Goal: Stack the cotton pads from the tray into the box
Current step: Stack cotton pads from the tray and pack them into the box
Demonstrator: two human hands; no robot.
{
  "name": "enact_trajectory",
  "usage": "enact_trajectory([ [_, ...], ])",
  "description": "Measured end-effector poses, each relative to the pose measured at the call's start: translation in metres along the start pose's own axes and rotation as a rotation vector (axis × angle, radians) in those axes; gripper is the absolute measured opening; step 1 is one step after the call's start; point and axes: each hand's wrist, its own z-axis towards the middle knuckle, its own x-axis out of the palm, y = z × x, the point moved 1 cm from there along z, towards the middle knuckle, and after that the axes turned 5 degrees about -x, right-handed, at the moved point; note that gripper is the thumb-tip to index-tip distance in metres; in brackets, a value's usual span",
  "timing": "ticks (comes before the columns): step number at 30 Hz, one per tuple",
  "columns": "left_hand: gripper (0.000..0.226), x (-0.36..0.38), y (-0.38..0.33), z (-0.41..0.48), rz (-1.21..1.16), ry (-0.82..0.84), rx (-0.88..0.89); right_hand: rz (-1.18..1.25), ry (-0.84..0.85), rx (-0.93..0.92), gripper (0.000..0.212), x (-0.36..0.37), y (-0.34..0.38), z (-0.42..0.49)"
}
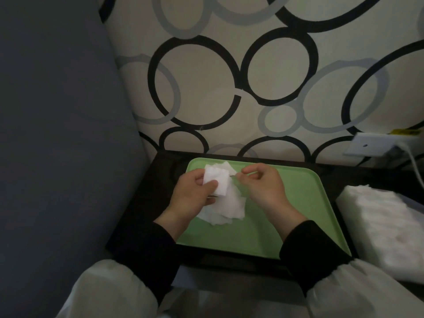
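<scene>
Black sleeves (pixel 146 253) with pale oversleeves reach forward over a green tray (pixel 263 235) on a dark table (pixel 142 203). The left hand (pixel 192 191) is raised above the tray, thumb and fingers pinching a small stack of square cotton pads (pixel 218 180). The right hand (pixel 261 187) hovers just beside it, fingers curled, fingertips pinched together; whether they grip anything cannot be told. Loose pads (pixel 229 212) lie heaped on the tray below. A box of stacked pads (pixel 387 221) sits to the right.
</scene>
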Motion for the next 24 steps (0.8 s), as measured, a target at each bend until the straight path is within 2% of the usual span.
enact_trajectory([
  [2,0.018,-0.015,0.003,0.007,0.026,-0.132,0.005,-0.096,0.005,-0.032,0.011,0.001,-0.005,0.006],
  [5,0.019,-0.031,0.006,0.011,0.057,-0.255,-0.006,-0.223,0.115,-0.099,0.024,0.008,-0.01,0.011],
  [11,0.018,-0.034,0.008,0.014,0.079,-0.25,0.004,-0.462,0.262,-0.088,0.029,0.031,-0.014,0.02],
  [14,0.019,-0.032,0.008,0.015,0.089,-0.234,0.009,-0.622,0.254,-0.154,0.048,0.037,-0.013,0.021],
  [16,0.02,-0.033,0.008,0.014,0.094,-0.233,0.012,-0.662,0.235,-0.206,0.053,0.041,-0.014,0.019],
  [18,0.02,-0.034,0.008,0.015,0.101,-0.233,0.008,-0.65,0.249,-0.236,0.041,0.045,-0.015,0.016],
  [21,0.018,-0.034,0.008,0.015,0.092,-0.233,0.007,-0.595,0.221,-0.265,0.009,0.046,-0.013,0.015],
  [22,0.017,-0.034,0.008,0.015,0.091,-0.231,0.007,-0.539,0.201,-0.258,0.003,0.045,-0.012,0.015],
  [24,0.017,-0.034,0.008,0.015,0.092,-0.225,0.011,-0.387,0.152,-0.207,0.009,0.038,-0.005,0.016],
])
